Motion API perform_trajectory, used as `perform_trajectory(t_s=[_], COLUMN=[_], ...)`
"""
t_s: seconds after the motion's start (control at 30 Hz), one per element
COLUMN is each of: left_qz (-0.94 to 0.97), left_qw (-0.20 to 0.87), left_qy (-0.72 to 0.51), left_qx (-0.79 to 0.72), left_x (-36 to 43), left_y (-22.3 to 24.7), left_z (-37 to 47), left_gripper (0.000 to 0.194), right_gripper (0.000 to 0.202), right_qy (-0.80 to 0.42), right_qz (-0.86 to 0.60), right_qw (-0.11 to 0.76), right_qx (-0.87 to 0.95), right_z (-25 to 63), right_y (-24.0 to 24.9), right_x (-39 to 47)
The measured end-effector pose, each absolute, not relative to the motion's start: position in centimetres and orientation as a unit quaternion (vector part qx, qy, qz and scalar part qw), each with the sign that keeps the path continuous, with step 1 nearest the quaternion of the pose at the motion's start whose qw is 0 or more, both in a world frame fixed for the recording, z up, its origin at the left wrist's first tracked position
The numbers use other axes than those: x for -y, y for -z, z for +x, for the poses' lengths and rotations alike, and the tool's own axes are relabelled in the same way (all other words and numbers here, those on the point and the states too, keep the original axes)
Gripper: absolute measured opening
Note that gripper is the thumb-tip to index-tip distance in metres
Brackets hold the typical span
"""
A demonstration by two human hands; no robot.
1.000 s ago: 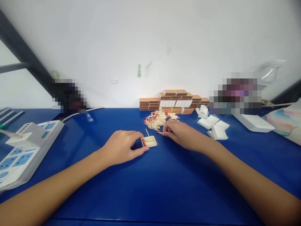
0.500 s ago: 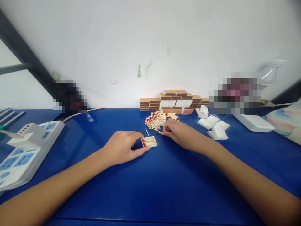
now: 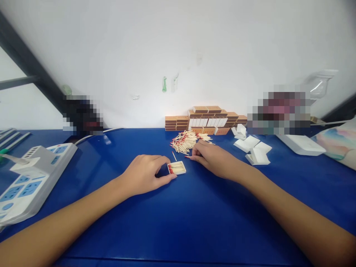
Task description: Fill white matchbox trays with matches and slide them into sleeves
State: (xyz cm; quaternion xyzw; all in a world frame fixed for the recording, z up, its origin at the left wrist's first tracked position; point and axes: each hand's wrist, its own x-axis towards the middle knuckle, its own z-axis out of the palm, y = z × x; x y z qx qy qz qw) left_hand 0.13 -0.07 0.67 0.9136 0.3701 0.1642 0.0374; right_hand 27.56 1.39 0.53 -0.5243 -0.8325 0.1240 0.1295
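A small white matchbox tray [image 3: 180, 171] lies on the blue table, partly filled with red-tipped matches. My left hand [image 3: 150, 173] grips its left end between thumb and fingers. To the right of the tray, my right hand [image 3: 210, 157] pinches matches [image 3: 188, 157] whose red tips point left; how many is hard to tell. Just behind the tray lies a single loose match [image 3: 174, 156]. A heap of loose matches [image 3: 185, 141] sits farther back, near the fingers of my right hand.
Stacked matchboxes [image 3: 207, 119] stand against the wall. White empty trays [image 3: 251, 144] lie behind my right forearm, with a white box [image 3: 302, 144] farther right. A power strip [image 3: 36, 185] with a plugged-in adapter occupies the left side.
The matches at my right fingertips show slightly more plainly and a little farther left. My left hand and the tray are almost unmoved.
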Motion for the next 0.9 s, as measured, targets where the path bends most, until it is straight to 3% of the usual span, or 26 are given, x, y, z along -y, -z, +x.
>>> perform_trajectory(t_s=[0.9], left_qz=[0.912], left_qw=[0.043], left_qy=[-0.159], left_qx=[-0.376], left_x=[0.09], left_y=[-0.68], left_z=[0.15], left_gripper=[0.033], right_gripper=[0.017], right_qy=[-0.122], right_qz=[-0.549], right_qw=[0.102], right_qx=[0.821], right_z=[27.06], right_y=[-1.01], right_x=[-1.23])
